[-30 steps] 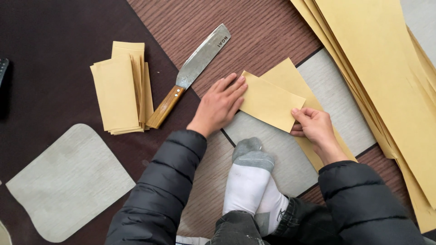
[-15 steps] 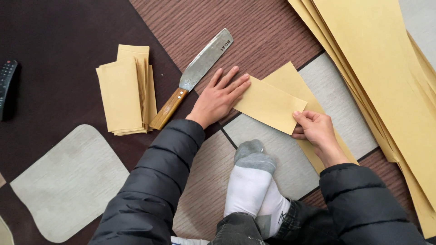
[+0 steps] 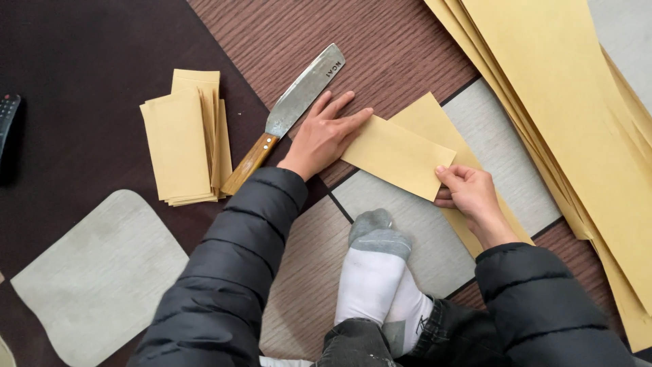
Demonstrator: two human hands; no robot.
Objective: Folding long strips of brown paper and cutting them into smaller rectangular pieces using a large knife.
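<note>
The left hand (image 3: 324, 132) lies flat, fingers spread, pressing the folded yellow paper sheet (image 3: 401, 155) to the floor (image 3: 401, 41); the right hand (image 3: 471, 194) pinches its right corner. A cleaver (image 3: 292, 109) lies just left.

Left hand (image 3: 324, 136) lies flat on the folded yellow paper (image 3: 401, 155); right hand (image 3: 470, 194) pinches its near right corner. A wooden-handled knife (image 3: 288, 112) lies just left, beside a stack of folded papers (image 3: 185, 139). Large yellow sheets (image 3: 570, 102) lie far right.
</note>
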